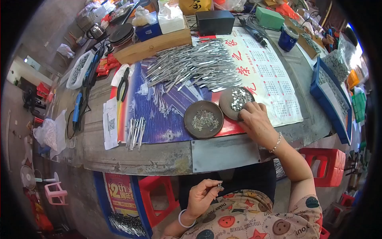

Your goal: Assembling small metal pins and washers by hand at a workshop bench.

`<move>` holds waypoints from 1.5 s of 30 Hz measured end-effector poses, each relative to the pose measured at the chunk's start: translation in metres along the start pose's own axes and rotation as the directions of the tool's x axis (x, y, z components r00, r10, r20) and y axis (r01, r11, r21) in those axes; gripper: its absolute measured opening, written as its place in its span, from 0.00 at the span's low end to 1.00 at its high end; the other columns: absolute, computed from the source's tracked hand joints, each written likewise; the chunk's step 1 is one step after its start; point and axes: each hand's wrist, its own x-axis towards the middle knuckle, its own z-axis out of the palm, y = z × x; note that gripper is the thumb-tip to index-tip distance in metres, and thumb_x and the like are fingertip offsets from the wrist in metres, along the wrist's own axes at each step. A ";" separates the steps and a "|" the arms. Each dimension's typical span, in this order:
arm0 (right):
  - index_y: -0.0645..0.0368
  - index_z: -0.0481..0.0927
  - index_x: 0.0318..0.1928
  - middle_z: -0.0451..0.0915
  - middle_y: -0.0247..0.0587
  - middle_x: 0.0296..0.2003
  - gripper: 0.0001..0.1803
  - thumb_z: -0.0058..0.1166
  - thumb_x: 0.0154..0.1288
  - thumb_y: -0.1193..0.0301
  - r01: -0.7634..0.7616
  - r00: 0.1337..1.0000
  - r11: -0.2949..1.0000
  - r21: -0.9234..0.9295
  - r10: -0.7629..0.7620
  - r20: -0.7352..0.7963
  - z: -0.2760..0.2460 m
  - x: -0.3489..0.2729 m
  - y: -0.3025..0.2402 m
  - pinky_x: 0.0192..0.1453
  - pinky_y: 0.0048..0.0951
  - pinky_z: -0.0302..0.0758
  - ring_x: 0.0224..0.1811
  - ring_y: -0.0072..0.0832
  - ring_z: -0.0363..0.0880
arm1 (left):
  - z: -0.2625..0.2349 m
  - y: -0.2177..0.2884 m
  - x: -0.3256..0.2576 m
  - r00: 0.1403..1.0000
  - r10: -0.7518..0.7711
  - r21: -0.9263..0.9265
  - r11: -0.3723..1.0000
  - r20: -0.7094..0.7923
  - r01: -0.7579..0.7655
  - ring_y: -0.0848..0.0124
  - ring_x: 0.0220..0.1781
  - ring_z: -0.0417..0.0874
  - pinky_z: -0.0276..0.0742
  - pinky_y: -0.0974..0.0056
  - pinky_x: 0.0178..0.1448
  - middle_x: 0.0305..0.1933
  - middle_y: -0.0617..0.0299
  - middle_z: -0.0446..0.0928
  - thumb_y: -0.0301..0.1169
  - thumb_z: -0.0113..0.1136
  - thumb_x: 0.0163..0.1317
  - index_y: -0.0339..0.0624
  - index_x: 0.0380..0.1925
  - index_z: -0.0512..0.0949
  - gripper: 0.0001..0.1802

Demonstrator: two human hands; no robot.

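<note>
Printed beige cloth of the person's shirt (pixel 254 215) lay nearest the camera. Just before it, the left hand (pixel 202 197) had its grip pinched on a small metal piece (pixel 220 185), between thumb and fingertips; its exact shape was too small to read. The right hand (pixel 256 121) bent its fingers down at the near right rim of a shallow, round brown dish (pixel 226 104) of shiny, flat metal discs (pixel 240 98); fingertips were hidden, so whether this grip held one could not be told. Just beside it on the left, a second dish (pixel 203 105) contained fine, tangled metal bits (pixel 205 120). Both stood on a glossy calendar sheet (pixel 274 75) over the worn, stained counter (pixel 167 157). Beyond lay heaped slim, bright metal strips (pixel 199 65); farther left, dark-handled pliers (pixel 126 81). A smooth grey rectangular plate (pixel 225 155) lay at the near edge.
</note>
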 end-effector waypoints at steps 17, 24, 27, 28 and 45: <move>0.60 0.73 0.29 0.76 0.39 0.26 0.09 0.59 0.47 0.82 0.033 0.988 0.600 0.799 -0.139 0.063 -0.003 -0.078 -0.068 0.38 0.32 0.70 0.30 0.36 0.76 | 0.021 -0.006 0.024 0.996 -0.041 -0.250 0.968 -0.081 0.020 0.82 0.33 0.73 0.70 0.77 0.35 0.38 0.66 0.77 0.23 0.52 0.66 0.34 0.49 0.74 0.12; 0.60 0.74 0.32 0.76 0.40 0.27 0.10 0.61 0.48 0.81 0.094 0.996 0.660 0.745 -0.068 -0.064 0.009 -0.086 -0.073 0.36 0.30 0.71 0.29 0.36 0.74 | 0.027 -0.013 0.020 0.998 -0.004 -0.222 0.975 -0.067 -0.011 0.80 0.38 0.73 0.71 0.75 0.42 0.44 0.63 0.70 0.22 0.48 0.67 0.33 0.52 0.73 0.14; 0.60 0.73 0.30 0.74 0.38 0.28 0.10 0.60 0.48 0.80 0.079 0.997 0.636 0.768 -0.033 -0.075 0.011 -0.089 -0.076 0.38 0.33 0.68 0.30 0.36 0.73 | 0.028 -0.015 0.019 0.998 0.013 -0.221 0.975 -0.064 -0.027 0.79 0.39 0.72 0.71 0.75 0.44 0.45 0.63 0.69 0.22 0.47 0.68 0.33 0.52 0.72 0.14; 0.60 0.73 0.30 0.74 0.38 0.28 0.10 0.60 0.48 0.80 0.079 0.997 0.635 0.768 -0.034 -0.075 0.012 -0.089 -0.077 0.38 0.33 0.68 0.30 0.36 0.73 | 0.028 -0.016 0.018 0.998 0.013 -0.221 0.975 -0.065 -0.027 0.79 0.39 0.72 0.71 0.75 0.44 0.45 0.63 0.69 0.22 0.47 0.68 0.33 0.52 0.72 0.14; 0.62 0.69 0.31 0.73 0.39 0.32 0.10 0.59 0.56 0.83 -0.251 0.945 -0.283 0.926 0.135 0.297 0.016 -0.094 -0.085 0.48 0.27 0.70 0.37 0.27 0.73 | 0.020 -0.001 0.019 0.986 0.096 -0.282 0.958 0.134 -0.055 0.76 0.36 0.70 0.68 0.74 0.37 0.45 0.60 0.64 0.18 0.50 0.65 0.38 0.52 0.72 0.16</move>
